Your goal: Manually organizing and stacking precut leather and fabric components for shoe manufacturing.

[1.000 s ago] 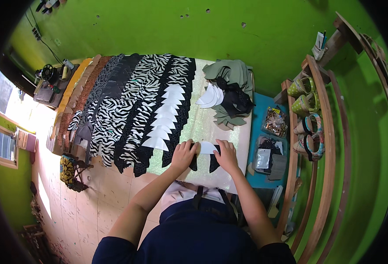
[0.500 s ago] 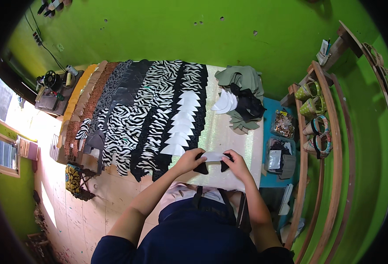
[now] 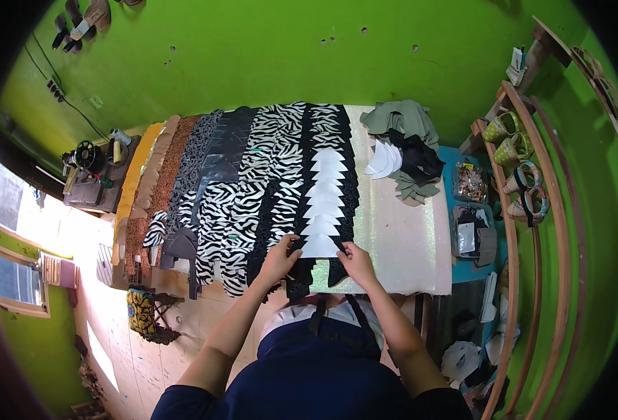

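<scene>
My left hand (image 3: 279, 260) pinches one end of a black curved cut piece with a white crescent-shaped piece (image 3: 318, 247) on its middle. At the opposite end, my right hand (image 3: 356, 264) grips it between thumb and fingers. The piece lies at the near end of a row of overlapping white pieces (image 3: 326, 192) set on black ones. Left of this row run columns of zebra-patterned pieces (image 3: 218, 217). Toward the back right, loose white pieces (image 3: 384, 159) sit beside a pile of black pieces (image 3: 421, 159) and grey-green pieces (image 3: 401, 120).
A pale table (image 3: 407, 245) carries the rows. On its right, a blue surface (image 3: 491, 262) holds clear containers (image 3: 471, 182). A wooden rack (image 3: 557, 231) with sandals (image 3: 526, 196) stands further right. A sewing machine (image 3: 85, 157) is at far left, a patterned stool (image 3: 142, 311) below.
Both hands have carried the black-and-white piece from the table's front edge leftward and away from me, onto the near end of the row. The view has shifted too.
</scene>
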Demonstrator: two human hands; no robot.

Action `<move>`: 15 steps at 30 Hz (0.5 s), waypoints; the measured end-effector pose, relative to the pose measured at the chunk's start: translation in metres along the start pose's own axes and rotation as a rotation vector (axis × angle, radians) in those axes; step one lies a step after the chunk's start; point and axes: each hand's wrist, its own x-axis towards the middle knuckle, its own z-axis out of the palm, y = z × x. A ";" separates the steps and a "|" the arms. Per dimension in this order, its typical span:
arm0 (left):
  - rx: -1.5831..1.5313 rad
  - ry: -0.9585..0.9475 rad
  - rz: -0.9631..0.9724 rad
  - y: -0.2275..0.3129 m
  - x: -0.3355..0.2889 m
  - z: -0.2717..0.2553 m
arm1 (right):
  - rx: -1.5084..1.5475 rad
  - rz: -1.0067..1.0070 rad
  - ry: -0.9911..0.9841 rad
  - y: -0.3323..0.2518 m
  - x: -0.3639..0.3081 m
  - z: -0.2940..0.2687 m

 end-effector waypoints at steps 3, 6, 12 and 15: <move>0.143 0.105 0.096 -0.007 0.000 -0.005 | -0.134 -0.017 0.069 -0.015 -0.001 0.006; 0.393 0.317 0.365 -0.008 0.001 -0.002 | -0.334 -0.150 0.215 -0.028 -0.014 0.006; 0.614 0.199 0.626 -0.012 -0.010 0.020 | -0.547 -0.567 0.096 -0.026 -0.016 0.009; 0.656 0.158 0.570 -0.009 -0.013 0.031 | -0.548 -0.567 0.029 -0.015 -0.016 0.006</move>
